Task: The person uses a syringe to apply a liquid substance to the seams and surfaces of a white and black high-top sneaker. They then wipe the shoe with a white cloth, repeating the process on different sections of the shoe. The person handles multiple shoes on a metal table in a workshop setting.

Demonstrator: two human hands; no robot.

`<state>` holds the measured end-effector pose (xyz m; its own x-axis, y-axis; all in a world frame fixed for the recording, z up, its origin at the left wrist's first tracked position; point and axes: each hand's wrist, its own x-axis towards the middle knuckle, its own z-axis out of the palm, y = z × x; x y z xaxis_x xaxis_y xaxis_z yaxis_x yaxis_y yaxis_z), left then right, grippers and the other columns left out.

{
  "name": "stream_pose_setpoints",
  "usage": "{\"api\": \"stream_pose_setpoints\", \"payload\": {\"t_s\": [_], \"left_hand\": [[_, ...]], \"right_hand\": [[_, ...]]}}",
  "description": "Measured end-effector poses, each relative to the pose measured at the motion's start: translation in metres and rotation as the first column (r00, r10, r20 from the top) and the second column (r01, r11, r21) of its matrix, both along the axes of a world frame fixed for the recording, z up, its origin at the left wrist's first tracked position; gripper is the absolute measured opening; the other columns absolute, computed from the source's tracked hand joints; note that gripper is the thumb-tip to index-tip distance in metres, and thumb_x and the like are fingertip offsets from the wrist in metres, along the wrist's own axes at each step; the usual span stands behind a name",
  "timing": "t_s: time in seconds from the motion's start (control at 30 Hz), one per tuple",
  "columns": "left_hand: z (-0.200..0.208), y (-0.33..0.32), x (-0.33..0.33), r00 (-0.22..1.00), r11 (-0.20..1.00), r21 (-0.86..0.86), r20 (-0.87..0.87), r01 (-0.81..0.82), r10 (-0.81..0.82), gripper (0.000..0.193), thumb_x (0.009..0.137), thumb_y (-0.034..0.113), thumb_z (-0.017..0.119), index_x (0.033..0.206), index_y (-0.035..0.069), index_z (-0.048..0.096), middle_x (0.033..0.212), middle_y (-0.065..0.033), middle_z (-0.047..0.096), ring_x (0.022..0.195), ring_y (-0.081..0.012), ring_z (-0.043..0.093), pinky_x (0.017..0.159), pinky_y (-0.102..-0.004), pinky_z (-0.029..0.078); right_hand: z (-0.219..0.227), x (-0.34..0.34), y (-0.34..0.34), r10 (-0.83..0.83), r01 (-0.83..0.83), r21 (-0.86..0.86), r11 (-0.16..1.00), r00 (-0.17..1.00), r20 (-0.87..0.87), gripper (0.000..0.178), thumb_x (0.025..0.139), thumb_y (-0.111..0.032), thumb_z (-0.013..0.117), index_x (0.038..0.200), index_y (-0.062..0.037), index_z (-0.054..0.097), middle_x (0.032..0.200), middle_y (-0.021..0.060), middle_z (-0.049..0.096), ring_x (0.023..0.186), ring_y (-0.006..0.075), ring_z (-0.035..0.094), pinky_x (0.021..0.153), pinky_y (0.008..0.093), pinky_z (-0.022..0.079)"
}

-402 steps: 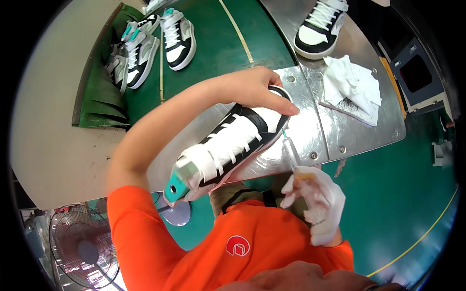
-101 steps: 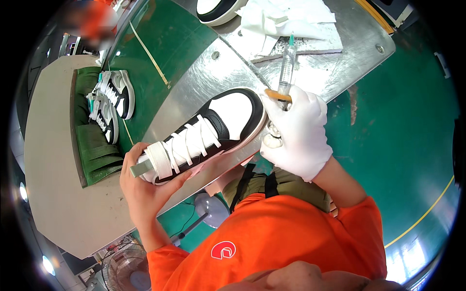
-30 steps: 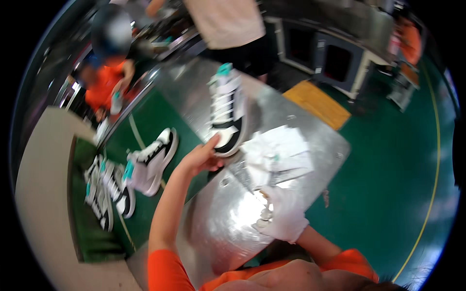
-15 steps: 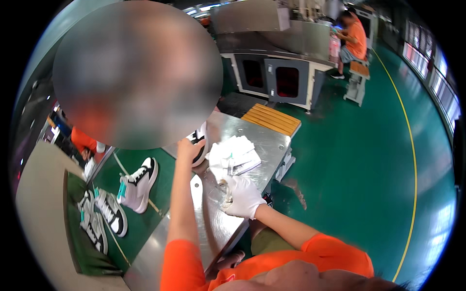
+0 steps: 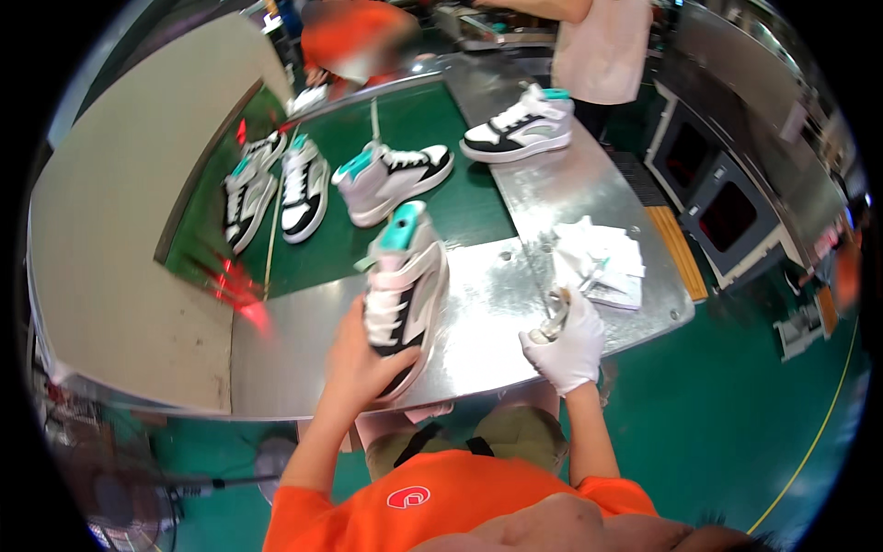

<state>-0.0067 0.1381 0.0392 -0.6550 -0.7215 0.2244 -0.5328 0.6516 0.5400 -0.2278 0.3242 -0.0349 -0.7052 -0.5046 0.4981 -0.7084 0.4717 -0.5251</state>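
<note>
My bare left hand [image 5: 354,363] grips a white, black and grey high-top sneaker [image 5: 430,290] around its toe end. The sneaker is tilted over the near part of the metal table, its heel and turquoise insert pointing away from me. On my right hand [image 5: 572,352] is a white glove; its fingers are curled around a small pale object that I cannot make out. Just beyond that hand lies a pile of white cloths or papers [image 5: 598,262] on the table.
Several similar sneakers, one a high-top [image 5: 391,181], stand on the green conveyor belt [image 5: 487,207]. Another sneaker [image 5: 524,129] is on the metal table [image 5: 478,304] at the far right. A beige panel [image 5: 138,221] borders the left side. Two people are at the far side.
My view has swung left. My left hand has brought a sneaker from the table's far part close to me. My gloved right hand stays curled near the white pile.
</note>
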Motion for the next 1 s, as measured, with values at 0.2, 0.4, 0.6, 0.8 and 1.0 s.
{"api": "stream_pose_setpoints", "payload": {"t_s": [0.2, 0.4, 0.6, 0.8, 1.0], "left_hand": [[0.001, 0.031, 0.058, 0.978, 0.977, 0.034, -0.008, -0.210, 0.211, 0.073, 0.078, 0.034, 0.078, 0.134, -0.002, 0.046, 0.099, -0.0182, 0.065, 0.087, -0.0309, 0.066, 0.077, -0.0370, 0.053], [0.058, -0.063, 0.022, 0.881, 0.995, -0.045, -0.462, 0.087, -0.098, 0.011, 0.090, 0.010, 0.065, 0.090, -0.001, 0.069, 0.073, -0.0065, 0.067, 0.061, -0.0104, 0.062, 0.056, -0.0236, 0.048], [0.054, -0.241, -0.157, 0.967, 0.801, -0.543, 0.115, 0.253, -0.227, 0.070, 0.076, 0.039, 0.074, 0.132, 0.003, 0.051, 0.124, -0.0218, 0.057, 0.118, -0.0383, 0.052, 0.101, -0.0415, 0.042], [0.018, -0.284, -0.196, 0.933, 0.923, -0.271, 0.306, 0.275, -0.188, 0.073, 0.062, 0.034, 0.084, 0.124, 0.013, 0.053, 0.105, -0.0164, 0.057, 0.100, -0.0361, 0.058, 0.085, -0.0442, 0.048], [0.060, -0.222, -0.124, 0.907, 0.658, -0.654, 0.112, 0.374, -0.405, 0.053, 0.061, 0.017, 0.085, 0.107, 0.012, 0.058, 0.096, -0.0133, 0.055, 0.089, -0.0363, 0.058, 0.076, -0.0439, 0.048]], "right_hand": [[0.007, 0.006, -0.007, -0.028, 0.024, 0.059, 0.998, 0.998, 0.056, 0.088, 0.055, -0.029, 0.085, 0.129, 0.0002, 0.047, 0.108, 0.0188, 0.061, 0.100, 0.0372, 0.058, 0.088, 0.0446, 0.046], [-0.003, 0.002, -0.012, -0.036, 0.038, 0.020, 0.999, 0.997, -0.066, 0.089, 0.054, -0.030, 0.084, 0.129, 0.0021, 0.047, 0.105, 0.0205, 0.060, 0.096, 0.0394, 0.059, 0.084, 0.0467, 0.046], [0.004, 0.004, -0.010, -0.074, 0.076, 0.091, 0.993, 0.997, -0.021, 0.097, 0.054, -0.032, 0.085, 0.135, -0.0009, 0.042, 0.112, 0.0165, 0.058, 0.098, 0.0358, 0.057, 0.087, 0.0454, 0.044], [0.001, 0.006, -0.009, -0.022, 0.022, 0.052, 0.998, 1.000, 0.003, 0.099, 0.055, -0.029, 0.085, 0.138, -0.0022, 0.040, 0.114, 0.0171, 0.057, 0.099, 0.0356, 0.056, 0.088, 0.0440, 0.043], [0.036, -0.007, -0.026, 0.250, -0.025, -0.478, 0.878, 0.876, 0.412, 0.094, 0.059, -0.010, 0.079, 0.141, 0.0006, 0.035, 0.128, 0.0185, 0.052, 0.113, 0.0271, 0.053, 0.098, 0.0386, 0.042]]}}
